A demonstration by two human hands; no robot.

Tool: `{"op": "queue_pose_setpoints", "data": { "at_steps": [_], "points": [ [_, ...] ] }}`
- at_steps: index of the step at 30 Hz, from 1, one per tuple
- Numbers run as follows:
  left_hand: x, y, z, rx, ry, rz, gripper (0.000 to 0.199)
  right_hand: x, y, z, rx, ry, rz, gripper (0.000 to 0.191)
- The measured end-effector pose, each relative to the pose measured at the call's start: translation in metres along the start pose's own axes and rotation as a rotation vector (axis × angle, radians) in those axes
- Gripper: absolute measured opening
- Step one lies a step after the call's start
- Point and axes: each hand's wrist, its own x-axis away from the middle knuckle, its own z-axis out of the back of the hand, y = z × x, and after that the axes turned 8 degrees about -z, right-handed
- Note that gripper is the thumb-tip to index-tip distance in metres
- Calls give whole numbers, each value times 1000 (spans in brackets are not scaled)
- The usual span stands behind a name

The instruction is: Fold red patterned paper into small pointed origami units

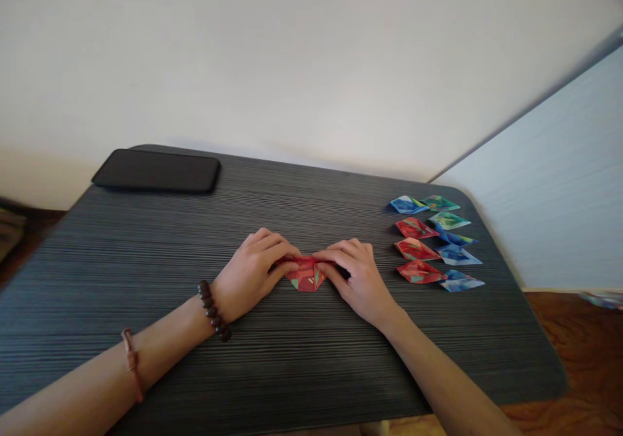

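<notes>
A red patterned piece of folded paper (pixel 306 277) lies on the dark table between my two hands, its lower edge narrower than its top. My left hand (pixel 257 264) pinches its left top corner between thumb and fingers. On the opposite corner, my right hand (pixel 357 277) has the same kind of pinch. Parts of the paper's upper edge are hidden under my fingertips. To the right of my right hand stand several folded paper pieces in two columns, among them a red one (pixel 419 272), a blue one (pixel 461 281) and a green one (pixel 440 203).
A black phone-like slab (pixel 158 171) lies at the table's back left corner. The dark wood-grain table (pixel 292 196) has rounded corners and meets a white wall (pixel 292 66) behind. A pale panel (pixel 559 176) stands along the right side.
</notes>
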Motion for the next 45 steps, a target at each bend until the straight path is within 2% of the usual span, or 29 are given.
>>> {"op": "queue_pose_setpoints", "data": {
  "at_steps": [4,11,16,21,28,33,39,41,45],
  "points": [
    [0,1,0,-58,-3,-22,14,1,-3,-1,100,10,41,20],
    [9,5,2,-300,22,-249,18,11,-2,-3,280,87,193,23],
    [16,15,8,-444,-5,-349,22,16,-8,3,372,30,265,29],
    [20,25,8,-517,-32,-361,21,21,-15,3,445,-7,275,32],
    [23,43,3,-607,-56,-232,17,28,-14,0,478,-7,285,34],
    [25,43,2,-591,-70,-206,21,32,-12,-1,366,64,245,31],
    [23,41,1,-570,-145,-196,23,16,-17,-3,39,82,-33,17],
    [22,42,1,-570,-134,-203,22,10,-19,-6,16,96,-94,8],
    [21,41,2,-565,-134,-208,19,4,-20,-12,-6,112,-136,7]
  ]
}}
